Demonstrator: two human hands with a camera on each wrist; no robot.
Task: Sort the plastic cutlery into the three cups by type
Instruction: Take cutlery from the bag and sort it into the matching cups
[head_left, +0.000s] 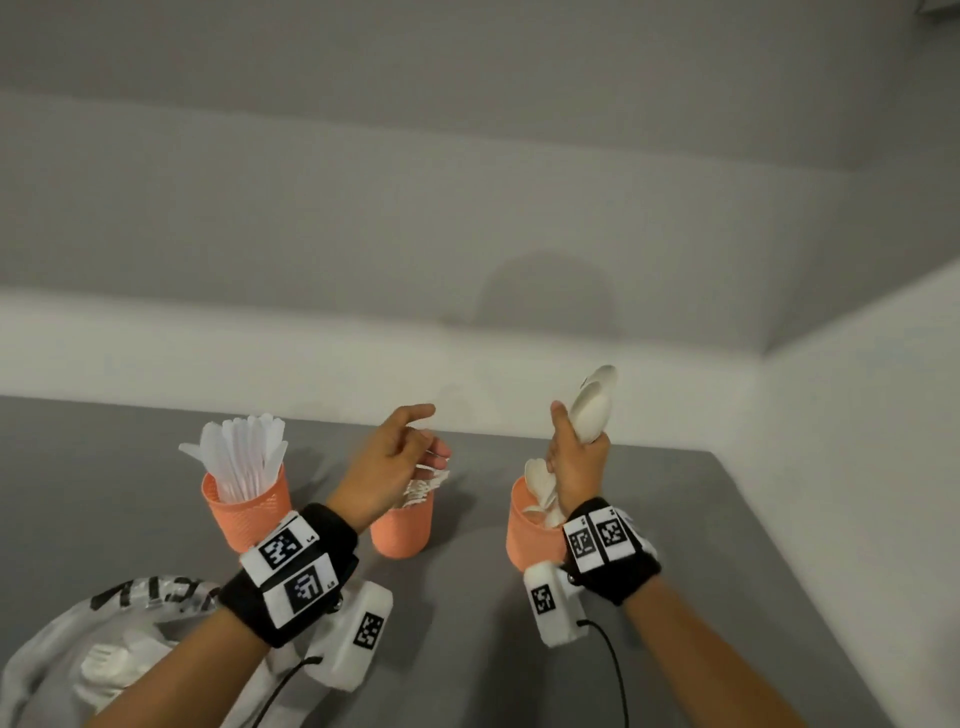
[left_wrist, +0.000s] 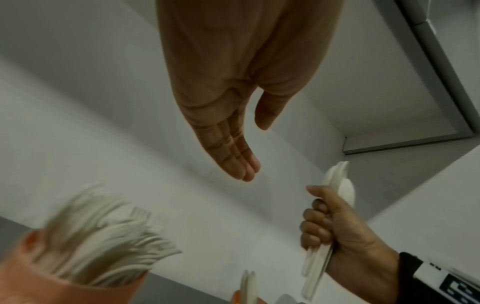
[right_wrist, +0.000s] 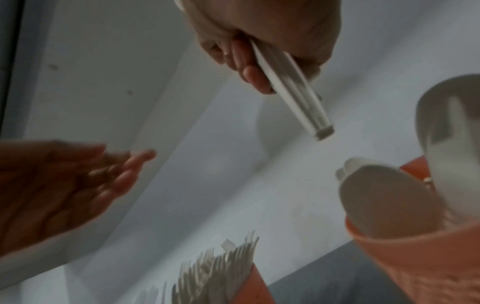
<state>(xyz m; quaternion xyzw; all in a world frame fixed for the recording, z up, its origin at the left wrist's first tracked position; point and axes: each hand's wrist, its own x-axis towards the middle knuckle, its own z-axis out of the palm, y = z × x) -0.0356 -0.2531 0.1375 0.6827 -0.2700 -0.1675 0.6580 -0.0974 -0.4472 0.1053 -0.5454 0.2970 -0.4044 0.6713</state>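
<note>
Three orange cups stand in a row on the grey table (head_left: 701, 561). The left cup (head_left: 244, 519) holds white knives, the middle cup (head_left: 402, 535) holds forks (head_left: 423, 486), and the right cup (head_left: 530, 535) holds spoons (head_left: 540, 488). My left hand (head_left: 410, 447) hovers just above the fork cup, fingers relaxed and holding nothing; its bare palm (left_wrist: 226, 123) shows in the left wrist view. Above the spoon cup my right hand (head_left: 576, 457) grips a bundle of white spoons (head_left: 595, 400) by the handles (right_wrist: 293, 92), bowls pointing up.
A white plastic bag (head_left: 57, 654) with black lettering lies at the near left, with more white cutlery (head_left: 119, 660) inside it. White walls close off the table behind and to the right. Bare grey tabletop lies in front of the right cup.
</note>
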